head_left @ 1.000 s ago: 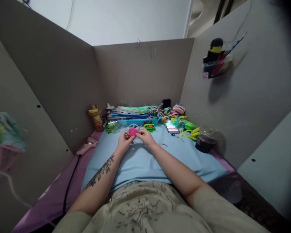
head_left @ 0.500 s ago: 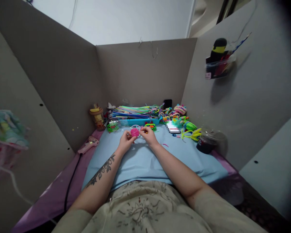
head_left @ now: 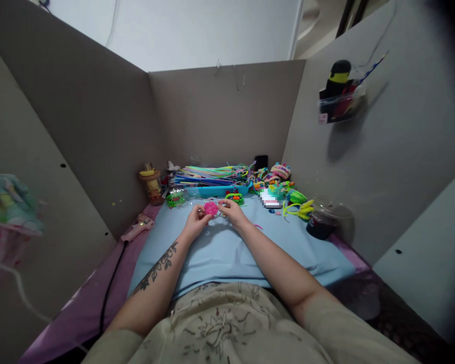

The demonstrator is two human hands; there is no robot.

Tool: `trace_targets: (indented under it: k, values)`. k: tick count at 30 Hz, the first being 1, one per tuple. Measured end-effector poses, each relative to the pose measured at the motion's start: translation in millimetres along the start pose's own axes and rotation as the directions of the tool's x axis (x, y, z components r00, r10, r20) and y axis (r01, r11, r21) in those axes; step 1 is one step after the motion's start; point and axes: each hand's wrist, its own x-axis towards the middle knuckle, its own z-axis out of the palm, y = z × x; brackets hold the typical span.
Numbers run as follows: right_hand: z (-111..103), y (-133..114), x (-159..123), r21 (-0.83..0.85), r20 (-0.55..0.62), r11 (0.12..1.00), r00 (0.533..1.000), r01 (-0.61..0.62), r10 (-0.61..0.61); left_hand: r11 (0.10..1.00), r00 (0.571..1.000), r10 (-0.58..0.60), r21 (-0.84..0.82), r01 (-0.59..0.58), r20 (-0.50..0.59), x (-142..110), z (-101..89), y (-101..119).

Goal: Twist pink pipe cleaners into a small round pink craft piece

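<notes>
A round, fuzzy pink pipe-cleaner disc (head_left: 211, 209) is held up over the blue cloth (head_left: 227, 253). My left hand (head_left: 195, 221) pinches its left and lower edge between thumb and fingers. At the disc's right edge is my right hand (head_left: 232, 212), with thumb and fingertips pressed together; what exactly lies between them is too small to make out. Just behind the hands rests a green pipe-cleaner piece (head_left: 234, 198) with orange and red bits. A short pink strip (head_left: 258, 227) lies on the cloth right of my right wrist.
A blue tray (head_left: 222, 191) heaped with pipe cleaners (head_left: 212, 175) stands at the back. Left are a lidded cup (head_left: 151, 184) and a pink glue gun (head_left: 137, 229). Yellow pipe cleaners (head_left: 305, 209) and a dark tub (head_left: 320, 225) sit right. Grey panels enclose three sides.
My fingers have shifted slightly around the pink disc, and the disc has tilted a little. Both hands stay in nearly the same place. The camera view has moved slightly.
</notes>
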Motion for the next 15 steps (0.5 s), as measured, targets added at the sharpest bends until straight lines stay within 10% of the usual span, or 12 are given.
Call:
trace_targets:
  k: [6,15]
  values:
    - [1,-4,-4,0.098,0.132,0.995,0.991,0.010,-0.023,0.997,0.999,0.044,0.056,-0.044,-0.002,1,-2.6,-6]
    - [0,4,4,0.108,-0.071,0.990,0.994,0.089,-0.082,0.834,0.927,0.305,0.530,-0.150,-0.218,-5,-2.8,4]
